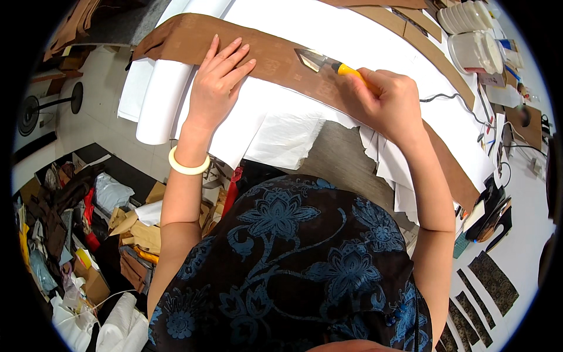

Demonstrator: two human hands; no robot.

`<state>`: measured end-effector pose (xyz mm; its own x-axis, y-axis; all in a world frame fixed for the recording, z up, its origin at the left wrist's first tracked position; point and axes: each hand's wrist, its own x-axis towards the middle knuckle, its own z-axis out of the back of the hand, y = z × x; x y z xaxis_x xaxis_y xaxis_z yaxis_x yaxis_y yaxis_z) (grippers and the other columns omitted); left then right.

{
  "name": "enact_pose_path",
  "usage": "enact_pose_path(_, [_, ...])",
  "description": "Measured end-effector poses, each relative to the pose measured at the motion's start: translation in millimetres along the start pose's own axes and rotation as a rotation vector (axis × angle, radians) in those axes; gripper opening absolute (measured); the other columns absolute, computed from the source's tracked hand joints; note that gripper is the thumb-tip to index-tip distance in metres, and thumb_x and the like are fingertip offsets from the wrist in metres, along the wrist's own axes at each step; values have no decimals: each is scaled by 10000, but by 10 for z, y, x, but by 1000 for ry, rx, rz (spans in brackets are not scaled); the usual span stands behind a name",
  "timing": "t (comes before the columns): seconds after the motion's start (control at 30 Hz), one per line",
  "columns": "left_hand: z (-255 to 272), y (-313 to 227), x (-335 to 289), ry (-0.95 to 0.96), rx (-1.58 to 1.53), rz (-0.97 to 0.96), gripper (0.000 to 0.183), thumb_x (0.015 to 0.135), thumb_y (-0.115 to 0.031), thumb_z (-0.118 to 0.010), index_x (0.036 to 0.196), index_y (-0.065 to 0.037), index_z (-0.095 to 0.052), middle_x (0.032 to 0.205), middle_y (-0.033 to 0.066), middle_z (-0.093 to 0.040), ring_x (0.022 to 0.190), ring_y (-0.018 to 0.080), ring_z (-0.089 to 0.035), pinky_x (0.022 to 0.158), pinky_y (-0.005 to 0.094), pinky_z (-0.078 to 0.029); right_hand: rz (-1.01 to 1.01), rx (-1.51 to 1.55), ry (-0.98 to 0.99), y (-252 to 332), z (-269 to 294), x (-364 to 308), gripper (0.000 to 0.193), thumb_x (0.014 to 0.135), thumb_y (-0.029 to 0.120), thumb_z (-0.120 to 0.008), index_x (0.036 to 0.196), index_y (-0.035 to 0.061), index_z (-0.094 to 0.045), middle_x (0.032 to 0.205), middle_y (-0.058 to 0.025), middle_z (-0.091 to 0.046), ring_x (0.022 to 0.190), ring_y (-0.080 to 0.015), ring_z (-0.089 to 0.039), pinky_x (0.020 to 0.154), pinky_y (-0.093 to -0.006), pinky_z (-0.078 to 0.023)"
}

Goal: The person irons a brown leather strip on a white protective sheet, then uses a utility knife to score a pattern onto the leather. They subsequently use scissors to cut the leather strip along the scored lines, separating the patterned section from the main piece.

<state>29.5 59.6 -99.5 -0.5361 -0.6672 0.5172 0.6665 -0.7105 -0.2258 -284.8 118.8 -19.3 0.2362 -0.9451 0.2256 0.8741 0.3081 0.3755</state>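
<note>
A long brown strip of fabric [275, 58] lies across the white paper on the table, its left end folded over a white paper roll [161, 102]. My left hand [220, 82] rests flat on the strip, fingers spread, with a cream bangle [189, 164] round the wrist. To its right my right hand [390, 100] is closed round the yellow handle of a trowel-shaped tool [316, 60]. The tool's broad, pointed metal head lies over the strip and points left; whether it presses on the fabric I cannot tell.
White tubs [475, 50] stand at the far right, near brown curved strips [404, 26]. A black cord [454, 98] runs right from behind my right wrist. Dark patterned pieces [492, 281] lie at the lower right. Mixed fabric scraps [64, 205] are heaped at the left.
</note>
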Motion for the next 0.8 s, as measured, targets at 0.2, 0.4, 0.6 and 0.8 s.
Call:
enact_pose_path(0.2, [3, -6, 6, 4, -7, -1, 257, 865, 13, -734, 1089, -97, -795, 1238, 79, -738, 1297, 263, -622, 1207, 543, -381, 1, -68, -29, 220, -65, -174, 372, 970, 287, -703, 677, 78, -611, 532, -51, -561, 445, -242, -560, 445, -367, -442])
enact_pose_path(0.4, [0, 5, 0, 8, -7, -1, 259, 870, 6, -733, 1097, -105, -794, 1240, 74, -738, 1299, 262, -621, 1212, 540, -377, -46, -140, -80, 265, -135, -130, 386, 970, 293, -693, 666, 75, -597, 537, -55, -569, 433, -250, -561, 444, -379, -444])
enact_pose_path(0.6, [-4, 9, -1, 9, 6, -8, 260, 874, -4, -734, 1102, -115, -793, 1242, 69, -738, 1303, 252, -618, 1213, 540, -376, -46, -128, -40, 303, -92, -170, 400, 967, 304, -693, 654, 74, -595, 536, -56, -568, 438, -248, -566, 444, -374, -442])
enact_pose_path(0.8, [-5, 8, -7, 10, 5, -7, 264, 876, -3, -732, 1106, -119, -792, 1245, 71, -737, 1304, 251, -617, 1215, 541, -374, 25, -67, 42, 224, 15, -213, 308, 949, 307, -718, 747, 76, -710, 556, -51, -598, 469, -239, -589, 470, -359, -457])
